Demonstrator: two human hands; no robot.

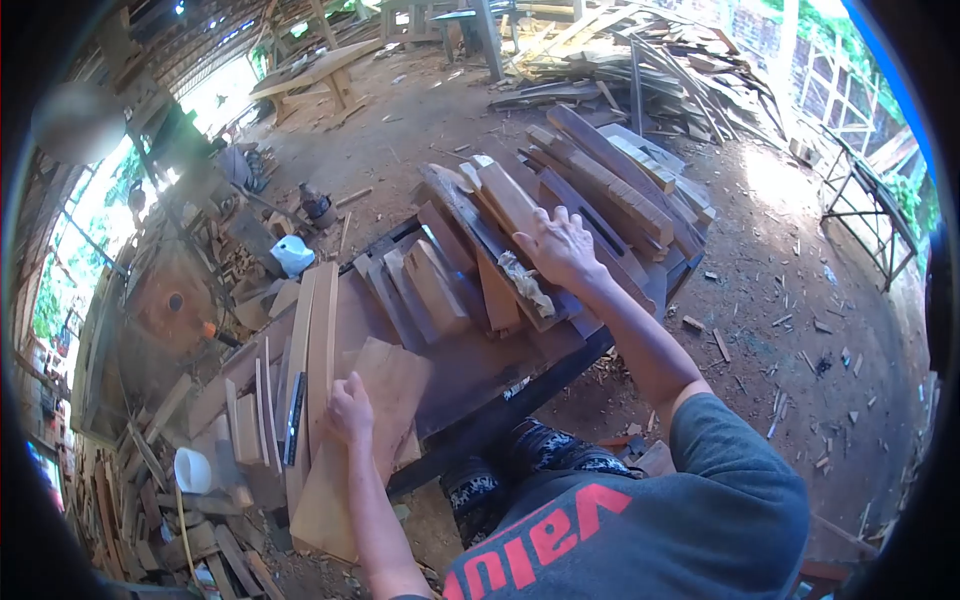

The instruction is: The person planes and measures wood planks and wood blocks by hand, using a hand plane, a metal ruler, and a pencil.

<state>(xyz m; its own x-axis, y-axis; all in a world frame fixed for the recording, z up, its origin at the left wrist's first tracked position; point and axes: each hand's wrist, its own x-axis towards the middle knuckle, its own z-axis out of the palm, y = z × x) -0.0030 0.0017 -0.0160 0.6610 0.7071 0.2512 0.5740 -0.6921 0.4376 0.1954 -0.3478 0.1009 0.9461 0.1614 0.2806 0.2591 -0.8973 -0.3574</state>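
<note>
My left hand (350,408) is closed, resting by the edge of a light wooden board (385,375) on the bench; whether it grips anything is hidden. Beside it lie long narrow wood strips (322,330) and a dark ruler-like bar (295,420). My right hand (562,245) reaches over the stacked wood, its fingers bent over a light wooden block (508,195). Just below that hand, a crumpled pale piece (525,283) lies on a rough plank (470,230). Short wood blocks (435,285) lean between my two hands.
The dark workbench (480,385) stands in front of my body. More planks (610,190) are piled at its far right end. A white container (292,256) and a white cup (192,470) are at the left. Scrap wood (690,75) and a metal frame (870,200) stand beyond.
</note>
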